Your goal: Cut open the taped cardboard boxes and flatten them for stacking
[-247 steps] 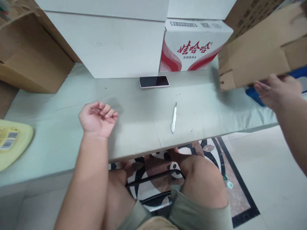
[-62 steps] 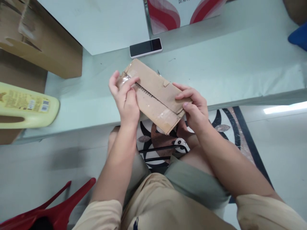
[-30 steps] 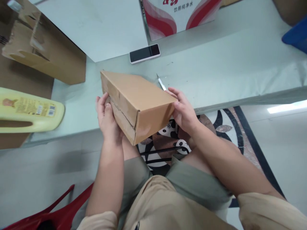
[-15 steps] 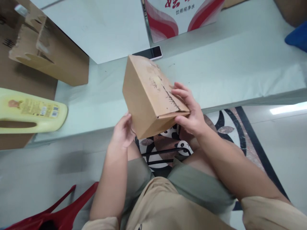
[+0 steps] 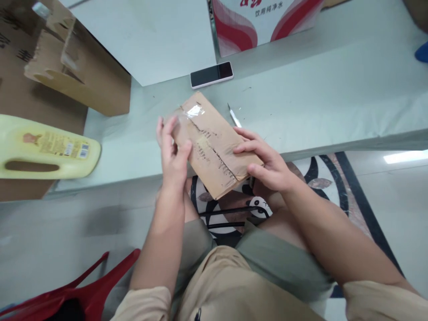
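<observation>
A small brown cardboard box (image 5: 212, 142) hangs over the table's near edge, its taped seam facing up with torn clear tape along it. My left hand (image 5: 172, 151) grips its left side, fingers curled over the top edge. My right hand (image 5: 264, 160) holds the right end, fingers laid on the top face and thumb under the corner. A white craft knife (image 5: 234, 117) lies on the pale green table (image 5: 317, 102) just behind the box, partly hidden by it.
A phone (image 5: 211, 74) lies face up behind the box. A red-and-white carton (image 5: 264, 20) and a large white box (image 5: 143, 35) stand at the back. Brown cartons (image 5: 80, 76) and a yellow jug (image 5: 47, 147) sit left. A red chair (image 5: 67, 298) is at lower left.
The box has been turned over in both hands, from its plain side and end to the taped seam facing up. My left hand moved from under it to its left edge.
</observation>
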Motion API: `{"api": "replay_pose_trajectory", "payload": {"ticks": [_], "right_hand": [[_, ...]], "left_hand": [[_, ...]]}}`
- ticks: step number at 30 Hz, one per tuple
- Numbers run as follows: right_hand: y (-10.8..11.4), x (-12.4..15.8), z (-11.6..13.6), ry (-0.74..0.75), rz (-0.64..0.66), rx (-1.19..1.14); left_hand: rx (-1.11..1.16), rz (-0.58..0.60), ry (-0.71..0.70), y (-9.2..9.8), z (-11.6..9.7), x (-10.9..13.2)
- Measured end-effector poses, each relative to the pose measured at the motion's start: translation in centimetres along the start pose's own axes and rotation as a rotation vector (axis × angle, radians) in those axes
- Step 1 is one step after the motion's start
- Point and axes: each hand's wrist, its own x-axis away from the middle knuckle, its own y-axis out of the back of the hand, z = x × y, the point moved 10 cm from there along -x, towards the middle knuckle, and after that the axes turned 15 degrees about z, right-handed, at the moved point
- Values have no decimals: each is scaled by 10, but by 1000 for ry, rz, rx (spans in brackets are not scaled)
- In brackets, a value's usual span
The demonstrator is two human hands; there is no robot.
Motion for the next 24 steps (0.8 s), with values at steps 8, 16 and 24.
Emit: {"api": "replay_pose_trajectory", "payload": {"ticks": [8,16,24], "right_hand": [[5,3,0,9,-70,-2],[23,6,-30,-35,-247,-182],[28,-13,-76,-340,-187,496]], "left_hand": [[57,-105,-178,-17,10,-4],[72,-60,-182,-19,8,-7],[85,-57,-168,-19,11,-9]]}}
